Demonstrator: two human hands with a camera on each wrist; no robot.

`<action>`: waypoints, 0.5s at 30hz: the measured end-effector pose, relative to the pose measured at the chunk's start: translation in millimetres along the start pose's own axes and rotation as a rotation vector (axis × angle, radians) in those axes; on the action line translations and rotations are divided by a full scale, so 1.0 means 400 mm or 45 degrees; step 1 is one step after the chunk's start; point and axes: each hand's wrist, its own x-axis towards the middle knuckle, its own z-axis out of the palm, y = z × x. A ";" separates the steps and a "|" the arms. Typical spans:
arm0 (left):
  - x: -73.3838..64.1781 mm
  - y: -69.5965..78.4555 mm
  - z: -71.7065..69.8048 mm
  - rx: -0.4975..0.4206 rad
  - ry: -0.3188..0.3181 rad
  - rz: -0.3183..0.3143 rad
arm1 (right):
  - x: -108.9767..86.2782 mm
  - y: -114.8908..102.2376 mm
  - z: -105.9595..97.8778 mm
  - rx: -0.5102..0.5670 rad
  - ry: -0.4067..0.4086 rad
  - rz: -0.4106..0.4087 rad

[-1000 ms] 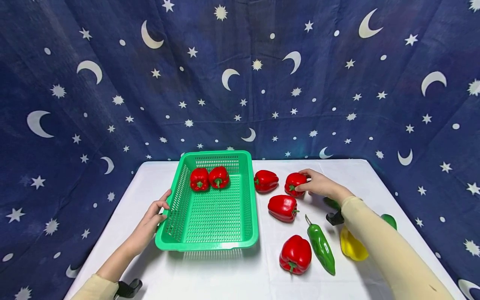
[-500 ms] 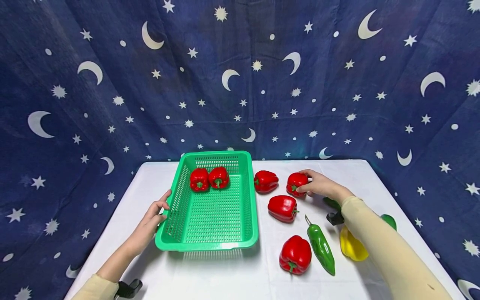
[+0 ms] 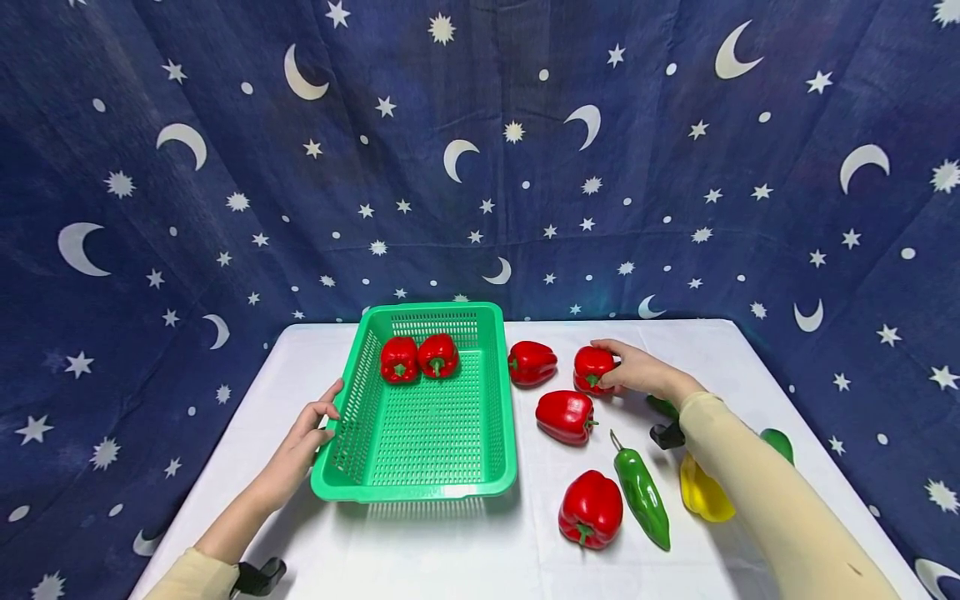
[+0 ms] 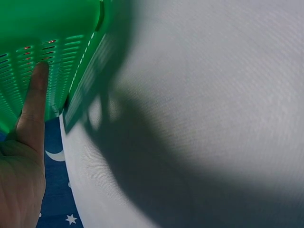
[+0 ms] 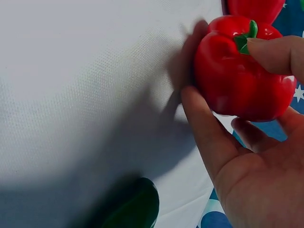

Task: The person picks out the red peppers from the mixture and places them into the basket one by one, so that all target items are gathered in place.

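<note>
My right hand [image 3: 643, 371] holds a red bell pepper [image 3: 587, 363] at the back right of the table. In the right wrist view, the thumb lies by the green stem of this bell pepper [image 5: 242, 80] and the fingers reach round its side and underside. At the left, my left hand [image 3: 300, 442] touches the outer side of a green perforated basket [image 3: 512, 433]. The left wrist view shows a straight finger [image 4: 34, 102] against the slotted wall of the basket [image 4: 42, 19]. Inside it, two red bell peppers [image 3: 399, 360] sit together near the back.
Right of the basket lie more red bell peppers [image 3: 565, 416], one of them nearer the front [image 3: 591, 510]. A long green chili pepper [image 3: 642, 496] lies beside it. Partly behind my right sleeve are a yellow bell pepper [image 3: 703, 492] and green vegetables [image 3: 778, 442]. A patterned curtain [image 3: 480, 167] hangs behind.
The red bell pepper in my right hand has shifted slightly right and turned a little, and the right fingers have moved slightly on it. My left hand and the basket keep their place.
</note>
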 end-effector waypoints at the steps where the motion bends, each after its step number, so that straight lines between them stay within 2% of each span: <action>1: 0.000 0.000 0.000 0.000 0.001 -0.001 | 0.002 0.001 0.000 -0.001 0.004 0.001; 15: -0.001 0.002 0.001 -0.007 -0.002 0.005 | 0.016 0.019 0.007 -0.008 0.036 -0.035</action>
